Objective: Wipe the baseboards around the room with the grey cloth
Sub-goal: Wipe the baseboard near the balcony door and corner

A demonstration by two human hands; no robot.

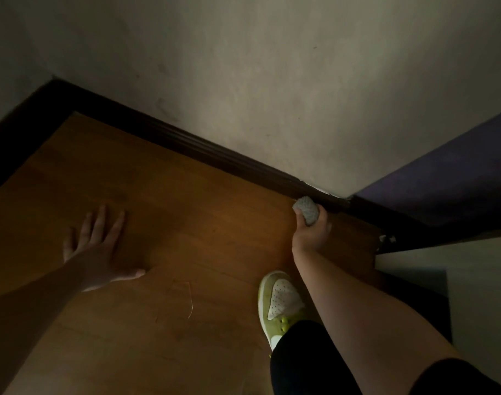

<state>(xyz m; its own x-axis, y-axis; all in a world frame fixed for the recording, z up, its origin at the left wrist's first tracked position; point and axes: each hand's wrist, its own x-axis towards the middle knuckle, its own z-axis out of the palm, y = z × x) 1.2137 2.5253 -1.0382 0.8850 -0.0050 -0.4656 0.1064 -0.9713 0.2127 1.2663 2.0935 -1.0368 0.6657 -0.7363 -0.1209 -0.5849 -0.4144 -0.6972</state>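
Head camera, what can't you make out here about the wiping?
- Whether the grey cloth touches the baseboard: the right hand covers the contact.
- Dust on the baseboard: too dark.
- Baseboard at far left: cut off by the frame edge.
- Left hand palm: hidden against the floor.

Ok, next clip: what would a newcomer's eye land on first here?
Probably the right hand pressing a balled grey cloth against the dark baseboard near the wall corner. Then the green shoe below it, and the left hand spread over the wood floor.
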